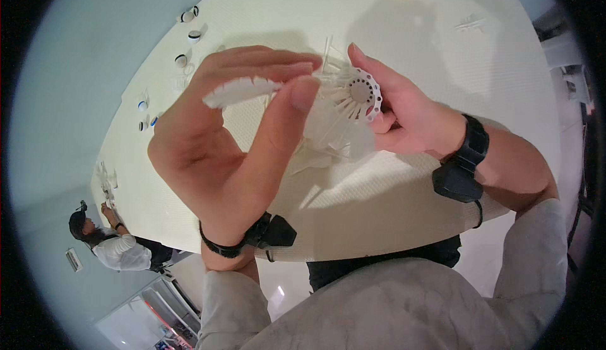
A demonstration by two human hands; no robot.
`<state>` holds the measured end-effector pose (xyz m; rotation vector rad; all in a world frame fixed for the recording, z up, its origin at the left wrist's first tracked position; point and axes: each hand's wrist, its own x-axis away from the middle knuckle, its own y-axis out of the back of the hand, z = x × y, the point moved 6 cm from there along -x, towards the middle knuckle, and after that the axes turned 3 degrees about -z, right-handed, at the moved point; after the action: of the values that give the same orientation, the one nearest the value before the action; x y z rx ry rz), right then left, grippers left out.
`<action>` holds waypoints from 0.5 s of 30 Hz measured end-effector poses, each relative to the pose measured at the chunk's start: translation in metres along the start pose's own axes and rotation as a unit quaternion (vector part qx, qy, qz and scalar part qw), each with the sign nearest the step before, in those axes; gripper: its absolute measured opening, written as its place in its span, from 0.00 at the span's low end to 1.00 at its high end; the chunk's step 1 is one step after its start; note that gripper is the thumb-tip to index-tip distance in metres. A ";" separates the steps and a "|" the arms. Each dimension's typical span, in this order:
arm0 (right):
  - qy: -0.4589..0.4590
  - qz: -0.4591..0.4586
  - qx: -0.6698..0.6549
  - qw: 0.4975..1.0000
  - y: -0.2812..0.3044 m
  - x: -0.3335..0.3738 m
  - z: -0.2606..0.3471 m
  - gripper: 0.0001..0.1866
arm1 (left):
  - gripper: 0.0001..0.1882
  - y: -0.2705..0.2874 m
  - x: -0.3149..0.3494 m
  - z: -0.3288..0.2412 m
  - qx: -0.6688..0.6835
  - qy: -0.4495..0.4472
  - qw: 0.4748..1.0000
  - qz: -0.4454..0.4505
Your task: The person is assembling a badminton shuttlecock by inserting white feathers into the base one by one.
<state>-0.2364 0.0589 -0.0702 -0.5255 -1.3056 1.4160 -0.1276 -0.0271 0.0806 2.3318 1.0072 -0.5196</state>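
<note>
Left of frame's center, left hand point(211, 132) pinches white feather-shaped piece point(238, 91); right hand point(413, 109) grips white hole-rimmed part point(360, 91) above pale surface point(404, 224).

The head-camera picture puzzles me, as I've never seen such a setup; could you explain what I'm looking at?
No robot here: these are a person's bare hands, seen from above through a wide fisheye camera on their head, so straight edges bend. The left hand pinches a white feather-shaped piece. The right hand holds a white perforated round piece with thin ribs. Each wrist wears a black strapped device. Small white dark-banded pieces lie along the left of the pale table. Another person is at its far left edge.
</note>
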 end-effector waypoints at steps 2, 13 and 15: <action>0.016 0.061 0.026 0.998 -0.008 0.001 0.003 0.37 | 0.04 -0.001 -0.001 0.005 -0.028 0.029 0.999 0.001; 0.047 0.017 0.126 0.991 -0.012 0.004 0.003 0.38 | 0.02 -0.009 0.003 0.006 -0.014 0.050 0.998 0.040; 0.036 0.006 0.125 0.991 -0.011 0.004 0.002 0.38 | 0.02 -0.009 0.004 0.007 -0.030 0.066 0.997 0.039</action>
<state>-0.2349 0.0593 -0.0584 -0.4114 -1.0507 1.5303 -0.1331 -0.0245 0.0699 2.3662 0.9722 -0.3045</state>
